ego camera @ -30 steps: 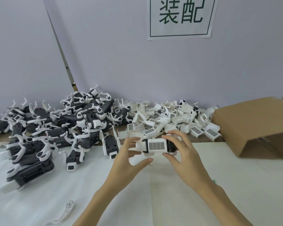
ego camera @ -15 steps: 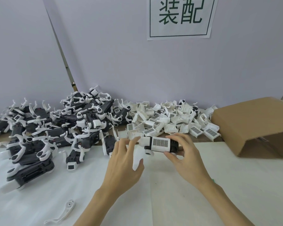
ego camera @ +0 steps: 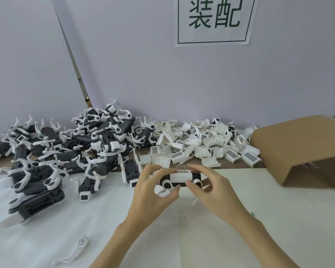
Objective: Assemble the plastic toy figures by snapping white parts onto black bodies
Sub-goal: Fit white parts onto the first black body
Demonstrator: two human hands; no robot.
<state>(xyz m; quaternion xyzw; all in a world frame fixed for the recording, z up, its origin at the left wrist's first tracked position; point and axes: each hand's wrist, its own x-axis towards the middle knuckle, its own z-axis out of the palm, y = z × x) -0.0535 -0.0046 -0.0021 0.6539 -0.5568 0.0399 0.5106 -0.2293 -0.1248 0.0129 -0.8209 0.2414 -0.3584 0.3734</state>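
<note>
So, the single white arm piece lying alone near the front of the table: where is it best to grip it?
Pinch the white arm piece at its slim middle shank, coming from above. It lies flat on the table, apart from the piles, so thumb and finger can close across its narrow width; the round hub end looks wider.

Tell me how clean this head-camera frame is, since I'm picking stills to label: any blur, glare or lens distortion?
Head view: light is soft and even, no glare, only faint shadows under the hands. The left hand and right hand gripping the toy body look slightly smeared. The wide lens bends the wall seam and stretches the cardboard box at the edge. The white cover pile reads fairly sharp.
</note>
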